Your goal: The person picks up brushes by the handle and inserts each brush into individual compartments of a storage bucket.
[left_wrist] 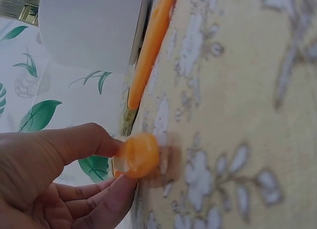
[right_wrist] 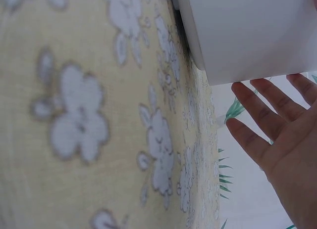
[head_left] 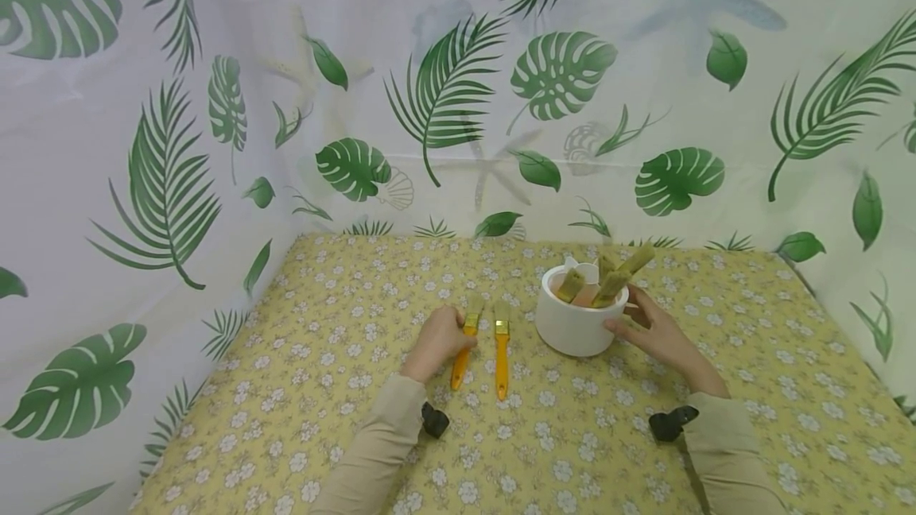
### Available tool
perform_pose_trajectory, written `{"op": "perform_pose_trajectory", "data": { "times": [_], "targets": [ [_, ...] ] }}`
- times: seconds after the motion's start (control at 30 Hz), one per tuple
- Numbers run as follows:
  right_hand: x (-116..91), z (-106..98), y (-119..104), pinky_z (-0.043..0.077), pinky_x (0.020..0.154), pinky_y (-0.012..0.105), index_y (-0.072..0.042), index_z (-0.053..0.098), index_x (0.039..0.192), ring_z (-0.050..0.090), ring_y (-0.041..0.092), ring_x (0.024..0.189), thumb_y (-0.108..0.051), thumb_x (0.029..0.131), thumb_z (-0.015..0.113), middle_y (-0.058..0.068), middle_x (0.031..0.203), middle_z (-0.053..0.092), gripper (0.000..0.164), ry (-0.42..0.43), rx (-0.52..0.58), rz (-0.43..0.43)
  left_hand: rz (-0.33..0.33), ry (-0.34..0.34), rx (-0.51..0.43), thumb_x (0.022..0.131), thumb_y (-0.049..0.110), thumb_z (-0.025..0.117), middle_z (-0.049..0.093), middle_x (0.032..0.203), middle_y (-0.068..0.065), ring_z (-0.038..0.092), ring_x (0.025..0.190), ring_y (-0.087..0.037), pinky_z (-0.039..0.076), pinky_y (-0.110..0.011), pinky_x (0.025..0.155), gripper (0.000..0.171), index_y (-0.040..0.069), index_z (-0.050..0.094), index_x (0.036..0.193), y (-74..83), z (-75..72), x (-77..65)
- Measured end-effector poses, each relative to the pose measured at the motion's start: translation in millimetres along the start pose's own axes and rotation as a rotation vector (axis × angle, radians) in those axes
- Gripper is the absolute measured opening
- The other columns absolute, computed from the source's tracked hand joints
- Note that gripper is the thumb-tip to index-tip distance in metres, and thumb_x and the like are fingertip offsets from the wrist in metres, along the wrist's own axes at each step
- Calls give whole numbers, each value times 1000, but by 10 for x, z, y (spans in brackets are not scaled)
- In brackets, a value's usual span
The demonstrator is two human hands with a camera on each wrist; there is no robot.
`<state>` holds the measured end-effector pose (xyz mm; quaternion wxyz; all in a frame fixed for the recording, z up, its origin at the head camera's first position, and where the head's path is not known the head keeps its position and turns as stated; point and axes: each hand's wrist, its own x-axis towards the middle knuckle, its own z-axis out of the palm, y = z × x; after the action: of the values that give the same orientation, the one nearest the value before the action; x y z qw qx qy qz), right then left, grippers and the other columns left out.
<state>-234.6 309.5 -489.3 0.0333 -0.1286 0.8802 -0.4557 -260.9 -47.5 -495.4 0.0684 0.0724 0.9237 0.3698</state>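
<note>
My left hand [head_left: 438, 342] pinches a flat paintbrush [head_left: 461, 369] with an orange handle between thumb and fingers; its bristles point away from me. In the left wrist view the rounded handle end [left_wrist: 143, 156] faces the camera, close over the cloth. Just right of it lies a second orange-handled paintbrush [head_left: 502, 360], not touched. A white round pot [head_left: 575, 331] holds several paintbrushes [head_left: 611, 286], bristle ends up and leaning. My right hand [head_left: 661, 338] touches the pot's right side; the right wrist view shows its fingers [right_wrist: 267, 110] extended, tips at the wall.
A yellow floral cloth [head_left: 322, 420] covers the table. Behind it and at both sides hangs a white curtain [head_left: 286, 205] printed with green leaves. A black wrist camera [head_left: 434, 420] sits at the left cuff, another black camera [head_left: 673, 424] at the right cuff.
</note>
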Motion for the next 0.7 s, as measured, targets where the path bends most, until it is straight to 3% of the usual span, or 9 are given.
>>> {"op": "perform_pose_trajectory", "data": {
  "times": [0.07, 0.13, 0.2, 0.37, 0.57, 0.7],
  "targets": [
    [1, 3, 5, 38, 93, 64, -19, 0, 150, 30, 45, 132, -35, 91, 59, 21, 150, 20, 86, 3, 1, -5, -14, 7, -9, 77, 14, 75, 33, 59, 4, 33, 48, -10, 30, -21, 41, 37, 11, 41, 63, 11, -12, -7],
    [1, 6, 7, 38, 93, 64, -19, 0, 150, 29, 45, 132, -35, 91, 59, 20, 150, 20, 86, 7, 2, -12, -24, 15, -13, 78, 15, 75, 51, 72, -2, 45, 56, -12, 39, -22, 46, 23, 4, 55, 80, 20, -25, -9],
    [3, 8, 10, 38, 94, 64, -19, -1, 150, 30, 44, 132, -35, 91, 60, 20, 150, 21, 87, 11, 4, -16, -27, 22, -20, 78, 16, 75, 60, 92, -10, 53, 66, -15, 46, -24, 51, 33, -1, 59, 101, 33, -42, -18],
    [-6, -2, -10, 36, 94, 65, -16, -3, 150, 29, 45, 132, -34, 91, 60, 21, 150, 20, 89, 7, 3, -9, 2, 38, -12, 79, 16, 73, 63, 96, -13, 55, 65, -14, 48, -24, 51, 38, -3, 60, 109, 46, -63, -8],
    [-2, -6, -27, 33, 95, 67, -14, -4, 150, 28, 46, 132, -35, 90, 60, 23, 149, 20, 90, 12, -10, -11, 45, 59, -44, 82, 16, 70, 63, 76, -6, 52, 55, -11, 45, -22, 46, 36, -2, 59, 112, 38, -61, 15],
    [8, 3, -25, 33, 95, 67, -15, -4, 150, 30, 46, 131, -33, 91, 60, 23, 148, 22, 89, 25, -12, -33, 68, 82, -66, 83, 16, 71, 63, 75, -3, 55, 58, -10, 47, -23, 49, 35, 1, 60, 112, 42, -67, 15]
  ]
}}
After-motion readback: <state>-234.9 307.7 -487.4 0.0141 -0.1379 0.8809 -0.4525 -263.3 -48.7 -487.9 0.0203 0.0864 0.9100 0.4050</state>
